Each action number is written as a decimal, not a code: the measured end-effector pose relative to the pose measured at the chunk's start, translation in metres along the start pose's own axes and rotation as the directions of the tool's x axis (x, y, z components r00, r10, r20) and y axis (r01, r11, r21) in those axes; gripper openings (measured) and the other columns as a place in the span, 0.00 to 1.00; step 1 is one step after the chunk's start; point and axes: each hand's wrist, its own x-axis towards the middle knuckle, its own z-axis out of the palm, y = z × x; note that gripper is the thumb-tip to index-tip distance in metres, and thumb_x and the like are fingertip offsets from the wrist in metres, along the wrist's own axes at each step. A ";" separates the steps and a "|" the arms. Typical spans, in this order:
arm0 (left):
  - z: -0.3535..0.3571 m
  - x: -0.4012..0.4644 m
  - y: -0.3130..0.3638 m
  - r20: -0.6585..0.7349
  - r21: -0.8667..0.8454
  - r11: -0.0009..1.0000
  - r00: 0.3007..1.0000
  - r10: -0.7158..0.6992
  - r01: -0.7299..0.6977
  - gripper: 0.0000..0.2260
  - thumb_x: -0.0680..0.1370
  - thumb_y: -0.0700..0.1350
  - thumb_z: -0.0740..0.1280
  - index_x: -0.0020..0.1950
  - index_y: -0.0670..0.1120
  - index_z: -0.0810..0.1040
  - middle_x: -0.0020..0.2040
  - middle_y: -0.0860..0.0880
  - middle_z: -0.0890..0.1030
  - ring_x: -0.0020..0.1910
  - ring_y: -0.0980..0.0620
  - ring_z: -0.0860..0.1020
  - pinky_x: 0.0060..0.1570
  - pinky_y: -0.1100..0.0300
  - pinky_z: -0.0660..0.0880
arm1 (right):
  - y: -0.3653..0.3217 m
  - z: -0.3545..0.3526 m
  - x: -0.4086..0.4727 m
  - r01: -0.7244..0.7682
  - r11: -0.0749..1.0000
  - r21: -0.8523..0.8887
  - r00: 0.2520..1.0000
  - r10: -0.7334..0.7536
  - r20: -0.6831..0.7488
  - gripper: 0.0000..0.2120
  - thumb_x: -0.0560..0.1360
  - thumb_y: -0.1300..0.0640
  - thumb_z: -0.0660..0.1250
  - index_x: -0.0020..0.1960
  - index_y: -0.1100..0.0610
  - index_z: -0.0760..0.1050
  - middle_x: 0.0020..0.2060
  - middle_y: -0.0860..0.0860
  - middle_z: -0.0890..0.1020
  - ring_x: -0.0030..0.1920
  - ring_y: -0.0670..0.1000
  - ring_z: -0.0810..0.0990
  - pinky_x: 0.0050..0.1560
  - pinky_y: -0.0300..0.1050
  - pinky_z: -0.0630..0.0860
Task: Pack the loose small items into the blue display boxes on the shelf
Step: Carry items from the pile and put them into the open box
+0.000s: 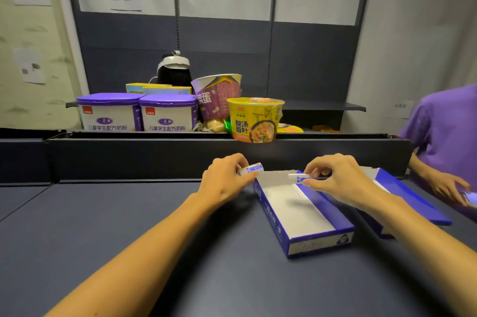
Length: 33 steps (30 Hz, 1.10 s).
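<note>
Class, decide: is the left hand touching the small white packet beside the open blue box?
Touching. The head view shows the left hand pinching the small white packet between its fingertips.
</note>
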 end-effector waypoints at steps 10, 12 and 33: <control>0.023 0.017 0.000 -0.021 -0.121 0.989 0.996 -0.087 0.084 0.09 0.71 0.56 0.71 0.45 0.53 0.77 0.43 0.53 0.82 0.42 0.55 0.80 0.45 0.52 0.79 | 0.007 0.017 0.033 0.167 0.986 -0.023 0.985 -0.165 0.059 0.07 0.70 0.48 0.73 0.47 0.48 0.81 0.39 0.43 0.80 0.42 0.46 0.75 0.46 0.46 0.76; 0.026 0.018 0.002 0.004 -0.136 0.986 0.995 -0.102 0.101 0.08 0.71 0.54 0.72 0.45 0.53 0.77 0.43 0.53 0.82 0.41 0.55 0.80 0.45 0.54 0.80 | 0.007 0.018 0.037 0.202 0.977 -0.073 0.977 -0.195 0.091 0.09 0.71 0.46 0.72 0.49 0.48 0.81 0.42 0.45 0.79 0.46 0.46 0.74 0.49 0.48 0.75; 0.032 -0.019 0.018 0.011 -0.448 0.877 0.982 -0.188 0.173 0.07 0.71 0.44 0.75 0.46 0.46 0.79 0.44 0.48 0.83 0.42 0.51 0.83 0.43 0.60 0.80 | -0.015 0.034 0.016 0.391 0.878 -0.277 0.919 -0.356 0.167 0.14 0.76 0.42 0.65 0.56 0.49 0.78 0.50 0.49 0.81 0.51 0.49 0.72 0.50 0.44 0.63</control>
